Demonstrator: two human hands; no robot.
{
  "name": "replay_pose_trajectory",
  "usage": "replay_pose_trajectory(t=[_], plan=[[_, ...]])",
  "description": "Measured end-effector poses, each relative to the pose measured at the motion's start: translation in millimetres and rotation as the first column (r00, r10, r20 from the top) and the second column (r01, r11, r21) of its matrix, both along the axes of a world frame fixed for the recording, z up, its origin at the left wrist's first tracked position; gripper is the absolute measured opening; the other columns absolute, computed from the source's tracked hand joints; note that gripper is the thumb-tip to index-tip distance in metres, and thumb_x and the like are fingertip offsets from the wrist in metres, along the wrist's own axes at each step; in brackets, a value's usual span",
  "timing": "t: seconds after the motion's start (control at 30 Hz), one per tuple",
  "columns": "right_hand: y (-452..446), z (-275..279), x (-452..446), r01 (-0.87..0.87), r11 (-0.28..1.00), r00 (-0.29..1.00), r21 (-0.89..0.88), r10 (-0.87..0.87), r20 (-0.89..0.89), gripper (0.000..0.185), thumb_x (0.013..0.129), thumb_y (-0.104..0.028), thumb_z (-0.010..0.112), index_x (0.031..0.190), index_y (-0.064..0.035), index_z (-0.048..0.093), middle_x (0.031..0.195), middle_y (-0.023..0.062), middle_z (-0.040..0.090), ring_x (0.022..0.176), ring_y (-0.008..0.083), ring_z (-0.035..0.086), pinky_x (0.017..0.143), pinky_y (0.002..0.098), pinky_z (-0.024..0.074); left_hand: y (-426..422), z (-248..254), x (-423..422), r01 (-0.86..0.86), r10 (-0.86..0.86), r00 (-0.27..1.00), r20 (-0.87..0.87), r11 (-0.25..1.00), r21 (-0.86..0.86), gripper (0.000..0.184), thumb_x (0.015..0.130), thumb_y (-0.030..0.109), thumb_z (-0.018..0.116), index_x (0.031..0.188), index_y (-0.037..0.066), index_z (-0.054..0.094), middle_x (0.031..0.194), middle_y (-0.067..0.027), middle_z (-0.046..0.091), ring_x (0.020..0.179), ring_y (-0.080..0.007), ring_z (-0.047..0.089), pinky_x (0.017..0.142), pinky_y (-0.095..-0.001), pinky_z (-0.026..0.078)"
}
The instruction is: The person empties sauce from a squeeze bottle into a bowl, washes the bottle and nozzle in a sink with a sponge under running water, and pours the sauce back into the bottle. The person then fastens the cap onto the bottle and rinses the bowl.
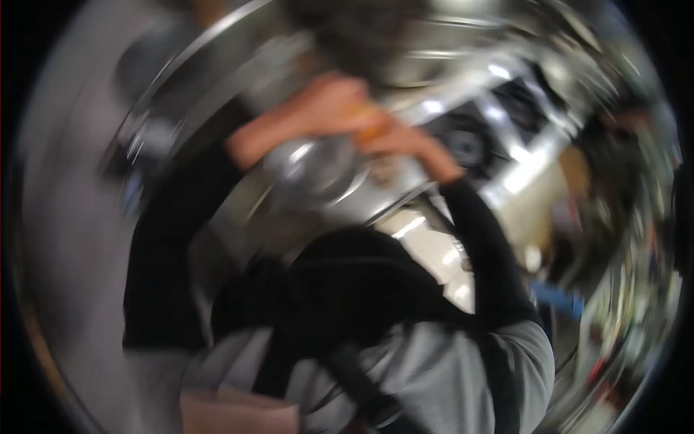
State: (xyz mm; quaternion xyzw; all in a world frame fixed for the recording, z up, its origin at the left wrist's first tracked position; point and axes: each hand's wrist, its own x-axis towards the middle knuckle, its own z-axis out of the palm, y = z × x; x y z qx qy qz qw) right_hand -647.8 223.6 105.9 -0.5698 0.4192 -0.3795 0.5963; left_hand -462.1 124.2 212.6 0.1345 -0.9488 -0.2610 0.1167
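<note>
Motion smears the whole view. My left hand and my right hand come together in front of me, above a metal counter. A small orange thing shows where they meet; its kind is too blurred to name. Beneath and beside my left hand is a round, shiny metal bowl. Small brownish pieces appear on the counter below my right hand. My fingers are too smeared to show whether either hand is open or closed.
A stove with dark burners stands to the right of my hands. Nearer my body is a pale, glossy surface. A blue object lies at the right. A dark blurred shape is beyond my hands.
</note>
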Motion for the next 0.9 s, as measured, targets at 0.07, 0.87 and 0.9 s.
replay_pose_trajectory(t=[0.07,0.87,0.9], plan=[[10,20,10,0.012,1.0,1.0,-0.027,-0.011,0.016,0.064,0.076,-0.016,0.081,0.131,-0.0045,0.05,0.109,0.004,0.062,0.088,0.0135,0.063,0.077,0.0283,0.0532,8,6,6,-0.13,0.164,0.95,0.267,0.982,-0.139,0.05,0.079,0.055,0.072,0.089,0.006,0.065,0.074,-0.0142,0.067,0.068,-0.03,0.065,0.061,-0.0417,0.051],[-15,16,18,-0.263,0.953,0.872,-0.153,0.167,-0.46,0.063,0.068,-0.025,0.084,0.122,-0.0046,0.06,0.099,0.0096,0.066,0.093,0.0215,0.061,0.087,0.0335,0.0485,35,-42,67,-0.224,0.198,0.957,0.213,0.969,0.107,0.045,0.075,0.017,0.074,0.115,0.009,0.055,0.113,-0.0104,0.056,0.107,-0.0294,0.061,0.086,-0.0392,0.051],[-15,14,18,-0.276,0.941,0.86,-0.198,0.149,-0.489,0.06,0.07,-0.022,0.084,0.121,-0.0044,0.059,0.097,0.0072,0.065,0.092,0.0189,0.06,0.085,0.0324,0.0489,37,-41,68,-0.225,0.198,0.957,0.213,0.968,0.111,0.045,0.075,0.017,0.074,0.115,0.009,0.055,0.113,-0.0104,0.056,0.107,-0.0294,0.061,0.086,-0.0392,0.051]])
